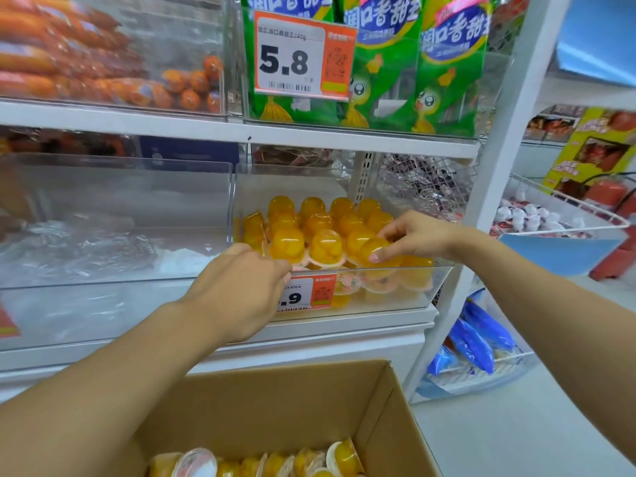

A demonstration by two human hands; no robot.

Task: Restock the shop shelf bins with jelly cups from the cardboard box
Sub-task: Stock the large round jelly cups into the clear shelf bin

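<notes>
A clear shelf bin (pixel 443 270) holds several orange jelly cups (pixel 318 222), standing lid down in rows. My right hand (pixel 416 237) reaches in from the right and grips one jelly cup (pixel 373 246) in the front row between thumb and fingers. My left hand (pixel 241 290) is at the bin's front rim, its curled fingertips beside another front-row cup (pixel 287 247); whether it holds that cup is hidden. Below, an open cardboard box (pixel 275 404) has more jelly cups (pixel 254 464) lying at its bottom.
Left of the jelly bin is a clear bin (pixel 113 187) with crumpled plastic wrap. The shelf above carries sausages (pixel 69 56), green snack packs (pixel 430 80) and a 5.8 price tag (pixel 303 56). At right are a wire basket (pixel 564 215), blue packs (pixel 478 335) and a red fire extinguisher (pixel 616 235).
</notes>
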